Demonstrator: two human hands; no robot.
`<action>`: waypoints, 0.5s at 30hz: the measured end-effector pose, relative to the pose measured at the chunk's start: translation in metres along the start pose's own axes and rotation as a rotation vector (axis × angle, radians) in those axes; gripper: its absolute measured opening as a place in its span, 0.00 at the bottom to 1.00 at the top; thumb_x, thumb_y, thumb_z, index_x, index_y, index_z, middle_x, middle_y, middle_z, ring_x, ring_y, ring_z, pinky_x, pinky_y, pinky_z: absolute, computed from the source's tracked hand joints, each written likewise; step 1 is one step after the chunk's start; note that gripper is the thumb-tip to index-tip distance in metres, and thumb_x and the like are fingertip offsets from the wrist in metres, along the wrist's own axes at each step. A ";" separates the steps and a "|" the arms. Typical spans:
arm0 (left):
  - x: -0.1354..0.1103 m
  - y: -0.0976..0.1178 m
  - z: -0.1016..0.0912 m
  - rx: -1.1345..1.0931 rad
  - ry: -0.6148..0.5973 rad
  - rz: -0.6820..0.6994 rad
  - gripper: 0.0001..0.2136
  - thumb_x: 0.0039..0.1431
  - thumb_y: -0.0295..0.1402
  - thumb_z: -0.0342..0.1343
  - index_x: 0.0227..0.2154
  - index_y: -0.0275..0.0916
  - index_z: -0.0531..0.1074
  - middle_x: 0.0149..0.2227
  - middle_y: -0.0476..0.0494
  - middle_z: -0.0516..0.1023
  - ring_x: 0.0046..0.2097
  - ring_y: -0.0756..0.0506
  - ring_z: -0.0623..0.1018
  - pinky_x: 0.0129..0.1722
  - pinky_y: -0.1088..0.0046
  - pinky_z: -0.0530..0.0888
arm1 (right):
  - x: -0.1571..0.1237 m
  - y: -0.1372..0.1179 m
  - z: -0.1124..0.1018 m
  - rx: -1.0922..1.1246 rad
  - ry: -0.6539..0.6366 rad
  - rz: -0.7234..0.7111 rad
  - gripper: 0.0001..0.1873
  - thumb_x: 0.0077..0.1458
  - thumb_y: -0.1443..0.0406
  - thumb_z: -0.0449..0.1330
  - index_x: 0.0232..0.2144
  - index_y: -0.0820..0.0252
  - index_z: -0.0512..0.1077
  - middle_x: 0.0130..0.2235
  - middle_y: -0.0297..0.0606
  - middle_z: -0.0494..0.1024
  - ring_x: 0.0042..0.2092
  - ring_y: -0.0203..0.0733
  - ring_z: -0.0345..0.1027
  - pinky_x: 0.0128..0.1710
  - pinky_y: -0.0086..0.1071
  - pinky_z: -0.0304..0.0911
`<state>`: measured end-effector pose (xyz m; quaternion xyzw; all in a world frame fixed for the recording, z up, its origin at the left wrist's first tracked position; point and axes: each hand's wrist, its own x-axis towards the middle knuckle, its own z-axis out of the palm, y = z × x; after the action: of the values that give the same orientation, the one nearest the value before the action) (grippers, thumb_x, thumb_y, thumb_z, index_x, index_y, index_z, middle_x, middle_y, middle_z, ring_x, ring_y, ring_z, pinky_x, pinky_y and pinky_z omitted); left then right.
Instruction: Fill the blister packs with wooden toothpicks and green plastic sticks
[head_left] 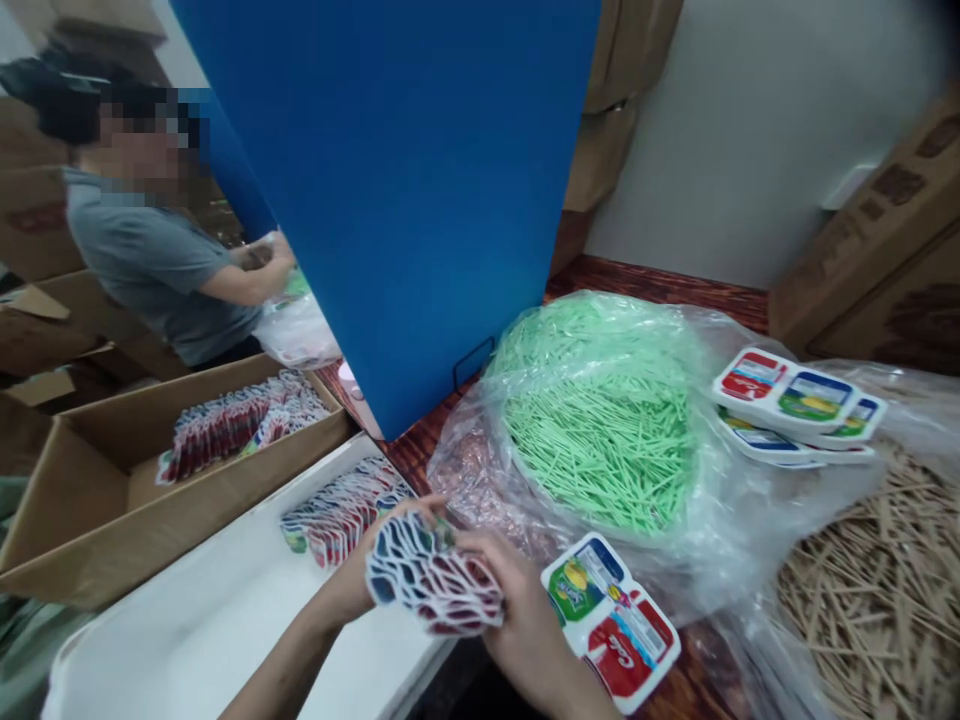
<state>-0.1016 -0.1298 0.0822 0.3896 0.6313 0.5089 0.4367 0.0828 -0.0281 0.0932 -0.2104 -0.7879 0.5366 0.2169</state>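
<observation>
Both hands, left hand (360, 580) and right hand (517, 620), clasp a packet stack (433, 582); green sticks (600, 420) and blue divider (405, 200) stand beyond.

small packing workshop, stacked cartons (885, 250) by wall, open box (112, 520) of packets, bags of green sticks (600, 420) and wooden sticks (885, 590) on counter (675, 285), blue divider (405, 180), co-worker (150, 250) alongside

Bag of sticks (600, 420) behind packet stack (435, 580), tray (611, 620) right of it, cardboard box (90, 520) far left
</observation>
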 end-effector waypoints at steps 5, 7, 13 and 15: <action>-0.059 -0.042 -0.028 0.005 0.217 -0.144 0.13 0.43 0.42 0.63 0.32 0.43 0.77 0.43 0.38 0.79 0.53 0.33 0.73 0.55 0.55 0.68 | -0.016 0.025 0.064 -0.066 -0.285 0.055 0.27 0.47 0.71 0.58 0.52 0.52 0.69 0.50 0.42 0.75 0.52 0.50 0.66 0.51 0.39 0.60; -0.077 -0.059 -0.038 0.009 0.299 -0.199 0.13 0.42 0.42 0.63 0.31 0.42 0.76 0.43 0.38 0.79 0.52 0.33 0.73 0.53 0.56 0.70 | -0.021 0.037 0.086 -0.078 -0.403 0.100 0.31 0.45 0.71 0.58 0.54 0.53 0.66 0.51 0.43 0.74 0.53 0.51 0.67 0.51 0.39 0.60; -0.089 -0.117 -0.056 -0.115 0.392 -0.393 0.18 0.38 0.39 0.65 0.35 0.42 0.74 0.38 0.43 0.80 0.42 0.36 0.78 0.41 0.60 0.75 | -0.017 0.071 0.132 -0.099 -0.535 0.258 0.42 0.39 0.72 0.58 0.60 0.62 0.60 0.58 0.52 0.68 0.59 0.55 0.62 0.54 0.41 0.59; -0.079 -0.140 -0.062 -0.127 0.426 -0.412 0.17 0.38 0.38 0.65 0.35 0.42 0.74 0.35 0.43 0.80 0.40 0.37 0.79 0.41 0.60 0.75 | -0.009 0.083 0.142 -0.064 -0.511 0.319 0.45 0.38 0.72 0.58 0.62 0.62 0.57 0.59 0.51 0.67 0.60 0.53 0.61 0.55 0.40 0.59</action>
<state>-0.1418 -0.2473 -0.0366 0.1095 0.7413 0.5183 0.4121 0.0182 -0.1126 -0.0326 -0.1964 -0.7904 0.5744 -0.0823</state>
